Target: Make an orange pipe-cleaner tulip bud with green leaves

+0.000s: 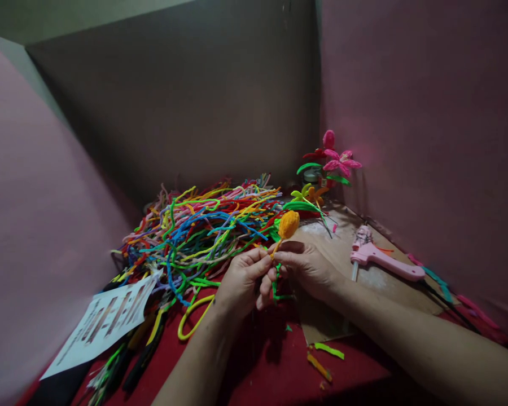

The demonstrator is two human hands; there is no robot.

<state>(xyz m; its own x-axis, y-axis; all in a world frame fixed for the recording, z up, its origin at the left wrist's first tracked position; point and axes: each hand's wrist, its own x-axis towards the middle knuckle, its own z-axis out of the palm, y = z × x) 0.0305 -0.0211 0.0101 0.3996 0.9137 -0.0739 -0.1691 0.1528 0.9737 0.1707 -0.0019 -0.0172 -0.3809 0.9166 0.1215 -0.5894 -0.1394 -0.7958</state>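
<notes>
An orange pipe-cleaner flower bud (288, 225) stands upright above my fingertips, its thin orange stem running down between them. My left hand (246, 277) pinches the lower end of this stem with thumb and forefinger. Close against it, my right hand (311, 267) is closed on the same stem from the other side. A green pipe cleaner (275, 290) hangs below the fingers and bends to the right; whether it is joined to the stem is hidden by the fingers.
A big heap of coloured pipe cleaners (211, 225) lies behind my left hand. To the right, a pink glue gun (387, 263) rests on a cardboard sheet (375, 282). Finished flowers (342, 162) stand at the back. A printed paper (105, 321) and dark-handled tools (146, 352) lie left.
</notes>
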